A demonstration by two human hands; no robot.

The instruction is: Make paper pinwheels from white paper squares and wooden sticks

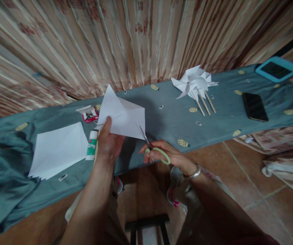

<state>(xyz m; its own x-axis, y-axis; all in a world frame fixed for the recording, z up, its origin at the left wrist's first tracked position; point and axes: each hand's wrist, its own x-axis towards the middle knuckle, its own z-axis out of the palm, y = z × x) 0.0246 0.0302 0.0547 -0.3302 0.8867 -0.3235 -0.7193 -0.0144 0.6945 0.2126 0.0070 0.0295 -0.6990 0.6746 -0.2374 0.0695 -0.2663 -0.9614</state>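
Note:
My left hand (108, 141) holds a white sheet of paper (122, 115) up over the table, thumb on its lower left part; the sheet is folded into triangles. My right hand (161, 154) grips green-handled scissors (153, 146), their blades pointing up into the paper's lower right edge. A wooden stick seems to run beside my left hand. A stack of white paper squares (58, 149) lies to the left on the table, with a glue stick (92, 144) next to it.
A grey-green cloth (167, 119) covers the long table. Finished white paper pinwheels on wooden sticks (196, 85) lie at the back right, a black phone (255, 106) and a blue-framed device (276, 69) further right. A small red packet (90, 115) lies behind the paper. A dark stool (148, 228) stands below.

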